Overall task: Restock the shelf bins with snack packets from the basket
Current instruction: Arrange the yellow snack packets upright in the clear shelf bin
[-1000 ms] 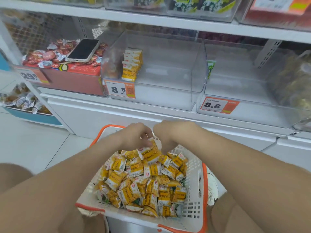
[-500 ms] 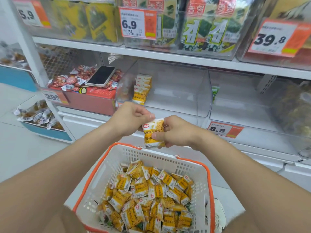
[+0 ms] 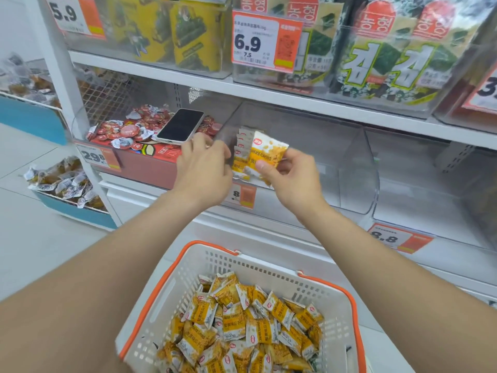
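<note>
A packet [image 3: 269, 153] is pinched by the right hand [image 3: 291, 181] at the mouth of the bin [image 3: 349, 184]; what the left hand [image 3: 204, 170] holds cannot be told. The packet should be stood upright against the row [image 3: 240, 142], label forward.

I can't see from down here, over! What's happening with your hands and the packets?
Right hand pinches one packet at the bin. Left hand by the packet row, grip unclear. Nothing blocking the bin.
</note>
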The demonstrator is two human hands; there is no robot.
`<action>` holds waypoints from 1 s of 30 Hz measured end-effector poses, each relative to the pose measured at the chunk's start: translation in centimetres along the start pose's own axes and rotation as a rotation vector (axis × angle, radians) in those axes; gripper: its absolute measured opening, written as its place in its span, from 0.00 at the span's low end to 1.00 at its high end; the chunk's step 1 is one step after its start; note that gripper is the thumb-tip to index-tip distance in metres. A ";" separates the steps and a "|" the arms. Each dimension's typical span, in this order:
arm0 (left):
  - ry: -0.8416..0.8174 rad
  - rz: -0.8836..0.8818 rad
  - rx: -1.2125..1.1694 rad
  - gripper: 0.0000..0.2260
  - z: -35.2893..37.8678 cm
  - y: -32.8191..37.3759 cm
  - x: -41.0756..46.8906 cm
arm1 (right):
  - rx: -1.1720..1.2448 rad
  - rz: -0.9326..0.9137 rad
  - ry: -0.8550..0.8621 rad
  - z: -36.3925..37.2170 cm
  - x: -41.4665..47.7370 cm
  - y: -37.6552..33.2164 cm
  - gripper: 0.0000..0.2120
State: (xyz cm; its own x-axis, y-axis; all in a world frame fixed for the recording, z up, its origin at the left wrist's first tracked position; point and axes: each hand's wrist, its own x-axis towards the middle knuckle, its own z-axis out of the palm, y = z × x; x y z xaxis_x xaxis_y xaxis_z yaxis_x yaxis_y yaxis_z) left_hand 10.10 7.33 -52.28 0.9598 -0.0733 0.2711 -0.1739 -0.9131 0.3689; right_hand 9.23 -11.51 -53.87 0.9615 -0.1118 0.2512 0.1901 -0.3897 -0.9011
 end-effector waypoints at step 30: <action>-0.010 0.063 0.116 0.12 2.9 -1.5 2.5 | -0.630 0.358 -0.182 8.4 10.9 1.7 0.27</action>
State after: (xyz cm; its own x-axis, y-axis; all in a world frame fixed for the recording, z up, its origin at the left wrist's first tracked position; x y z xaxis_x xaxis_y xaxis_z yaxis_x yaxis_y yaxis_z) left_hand 13.35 7.33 -54.74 0.9500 -0.1356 0.2813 -0.2080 -0.9467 0.2461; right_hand 21.68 -5.69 -55.69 0.9712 -0.1989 -0.1315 -0.2384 -0.8138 -0.5300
